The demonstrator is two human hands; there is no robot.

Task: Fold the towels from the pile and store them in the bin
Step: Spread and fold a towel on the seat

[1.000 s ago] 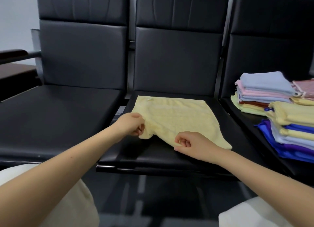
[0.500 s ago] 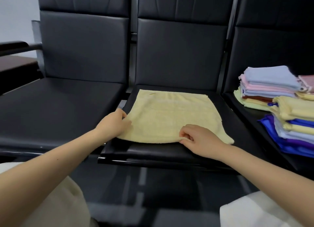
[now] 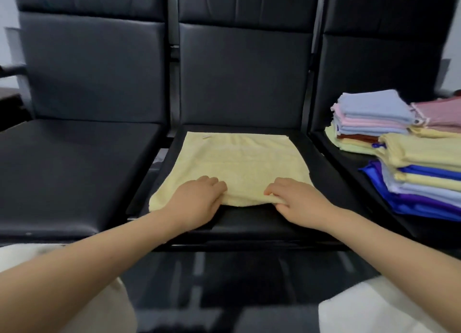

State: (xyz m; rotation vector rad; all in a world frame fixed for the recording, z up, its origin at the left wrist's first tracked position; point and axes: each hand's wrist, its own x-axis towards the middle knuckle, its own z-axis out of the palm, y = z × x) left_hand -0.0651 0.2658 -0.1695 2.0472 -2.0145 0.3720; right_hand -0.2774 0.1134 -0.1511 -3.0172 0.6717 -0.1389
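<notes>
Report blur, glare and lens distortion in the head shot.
Head view: soft all over, with mild motion blur on both hands and the yellow towel; wide-angle bowing splays the chair backs outward; dull sheen on the left seat; towel stacks at right stay readable by colour.

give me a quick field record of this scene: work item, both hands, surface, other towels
work item: yellow towel, spread flat
surface: middle chair seat
left hand: grips the towel's near edge
right hand: pinches the near edge, lifting it slightly
other towels: towel stacks of mixed colours on the right seat
bin: not in view
</notes>
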